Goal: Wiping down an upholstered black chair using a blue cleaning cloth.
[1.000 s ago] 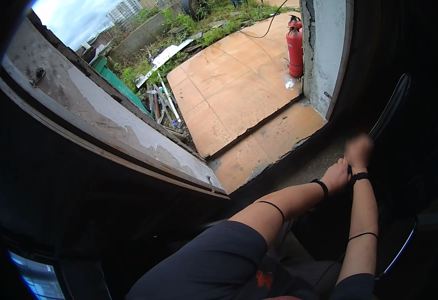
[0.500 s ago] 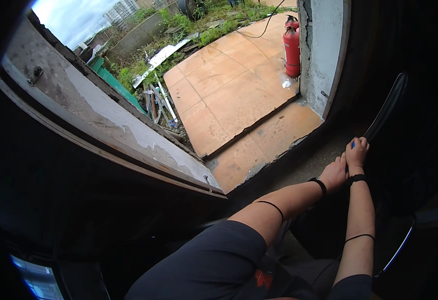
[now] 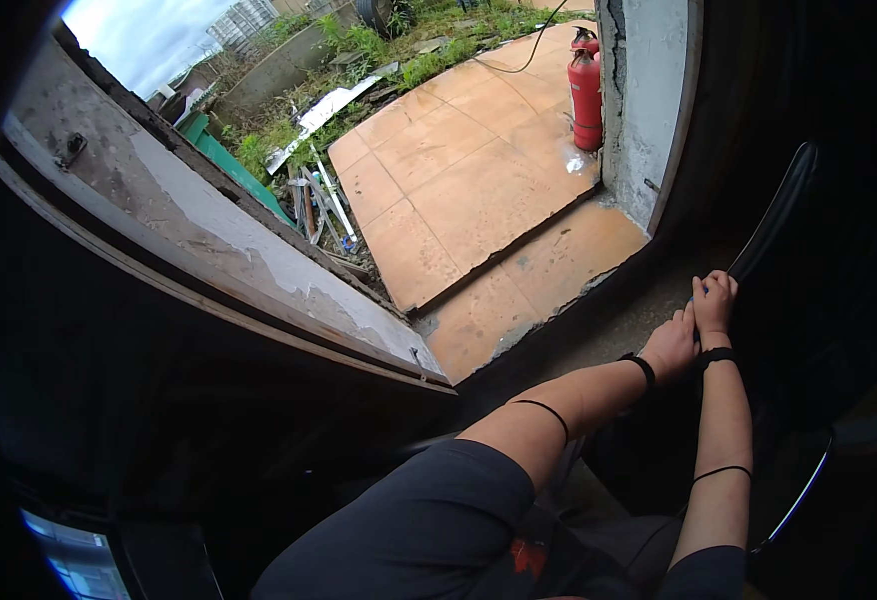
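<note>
My two hands are close together at the right, over a dark area beside the doorway. My right hand (image 3: 716, 301) is the farther one, its fingers closed, with a tiny bit of blue showing between them. Just behind and left of it, my left hand (image 3: 671, 347) is closed too, touching the right hand near the wrist. From beyond my right hand a long dark curved strip (image 3: 781, 208) with a shiny edge runs up and away. The strip's lower end and whatever lies inside my fingers are hidden.
Past the doorway lies orange tiled paving (image 3: 459, 170) with a raised step edge. A red fire extinguisher (image 3: 586, 105) stands by the right door jamb (image 3: 649, 110). Scrap boards (image 3: 324, 205) and weeds lie beyond the left wall (image 3: 209, 220). Dark surroundings hide much at right.
My right hand has turned or shifted very slightly, and less blue shows between its fingers. My left hand stays nearly in place.
</note>
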### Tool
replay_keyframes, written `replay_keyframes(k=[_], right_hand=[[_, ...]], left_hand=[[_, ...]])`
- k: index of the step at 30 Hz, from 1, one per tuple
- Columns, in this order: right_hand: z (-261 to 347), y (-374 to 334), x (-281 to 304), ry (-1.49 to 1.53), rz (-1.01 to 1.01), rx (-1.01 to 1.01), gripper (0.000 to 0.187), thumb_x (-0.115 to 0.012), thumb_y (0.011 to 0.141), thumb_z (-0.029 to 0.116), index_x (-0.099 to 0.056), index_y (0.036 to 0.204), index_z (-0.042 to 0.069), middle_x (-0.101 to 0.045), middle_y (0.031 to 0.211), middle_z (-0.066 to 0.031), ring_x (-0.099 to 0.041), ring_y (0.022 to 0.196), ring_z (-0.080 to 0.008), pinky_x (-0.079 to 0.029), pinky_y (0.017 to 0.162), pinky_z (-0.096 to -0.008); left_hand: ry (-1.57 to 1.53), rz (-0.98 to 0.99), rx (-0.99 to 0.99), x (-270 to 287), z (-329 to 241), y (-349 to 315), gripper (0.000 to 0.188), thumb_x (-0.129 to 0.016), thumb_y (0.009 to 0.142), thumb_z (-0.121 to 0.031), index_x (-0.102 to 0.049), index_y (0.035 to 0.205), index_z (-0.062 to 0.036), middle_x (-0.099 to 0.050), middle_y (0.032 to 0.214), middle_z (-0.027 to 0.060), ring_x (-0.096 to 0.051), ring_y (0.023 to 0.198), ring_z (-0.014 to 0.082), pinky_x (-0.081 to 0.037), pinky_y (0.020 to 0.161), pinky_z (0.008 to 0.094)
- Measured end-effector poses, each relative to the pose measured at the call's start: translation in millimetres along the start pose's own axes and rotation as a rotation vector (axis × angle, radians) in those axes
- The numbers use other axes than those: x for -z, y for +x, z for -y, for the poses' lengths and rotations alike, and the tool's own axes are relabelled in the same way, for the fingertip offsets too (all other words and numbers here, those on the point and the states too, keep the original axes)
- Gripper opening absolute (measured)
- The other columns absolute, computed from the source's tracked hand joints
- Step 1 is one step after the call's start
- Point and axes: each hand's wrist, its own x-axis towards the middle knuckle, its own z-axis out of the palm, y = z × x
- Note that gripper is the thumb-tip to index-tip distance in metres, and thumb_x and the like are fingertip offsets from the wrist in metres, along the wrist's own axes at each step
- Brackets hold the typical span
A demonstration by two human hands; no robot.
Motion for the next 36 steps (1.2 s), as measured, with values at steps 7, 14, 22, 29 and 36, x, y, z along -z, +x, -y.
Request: replay_keyframes(k=[7,14,22,29,36], right_hand=[[-5.2,-8.0,-8.0,0.006,-0.233,-0.073,0.017,-0.066,0.09,0.02,-0.062,0.09,0.004,-0.059,0.104,-0.0148,-0.056,0.101,-0.0357,-0.046,0.092,-0.045],[-15.1,-11.1,-17.5,-0.019,-0.257,-0.106,0.018,-0.065,0.09,0.019,-0.06,0.1,0.005,-0.059,0.111,-0.0164,-0.057,0.102,-0.0368,-0.047,0.092,-0.0464],[-2.4,-10.2,-9.7,-0.183,-0.177,-0.153,0.019,-0.065,0.091,0.022,-0.062,0.104,0.009,-0.06,0.111,-0.0133,-0.057,0.104,-0.0369,-0.047,0.093,-0.0468],[0.9,-10.5,-2.3,-0.269,-0.099,-0.248,0.023,-0.063,0.093,0.028,-0.061,0.11,0.012,-0.059,0.115,-0.0136,-0.058,0.103,-0.0389,-0.049,0.092,-0.0472],[14.2,-8.3,2.2,-0.321,-0.094,-0.28,0.026,-0.062,0.093,0.032,-0.06,0.109,0.012,-0.058,0.109,-0.0163,-0.06,0.102,-0.0386,-0.052,0.087,-0.046]], left_hand=[[-0.029,-0.005,-0.009,2.5,0.1,1.5,0.067,-0.053,0.091,-0.028,-0.03,0.142,0.0092,-0.057,0.11,0.029,-0.063,0.092,0.0428,-0.053,0.082,0.0471],[-0.01,0.036,-0.02,4.9,-4.4,1.2,0.068,-0.051,0.091,-0.025,-0.027,0.144,0.0098,-0.056,0.114,0.0297,-0.064,0.095,0.0433,-0.053,0.083,0.0481],[0.01,0.045,-0.015,6.4,-2.7,1.7,0.069,-0.052,0.091,-0.025,-0.026,0.144,0.0094,-0.056,0.116,0.0307,-0.064,0.095,0.0433,-0.054,0.082,0.0462],[0.012,0.065,-0.008,3.8,-5.8,2.7,0.07,-0.051,0.092,-0.027,-0.024,0.146,0.0086,-0.055,0.117,0.0301,-0.064,0.095,0.0433,-0.054,0.081,0.0459],[0.023,0.044,-0.023,-2.4,3.7,6.2,0.072,-0.052,0.092,-0.029,-0.023,0.147,0.0074,-0.055,0.118,0.0312,-0.064,0.095,0.043,-0.054,0.082,0.0459]])
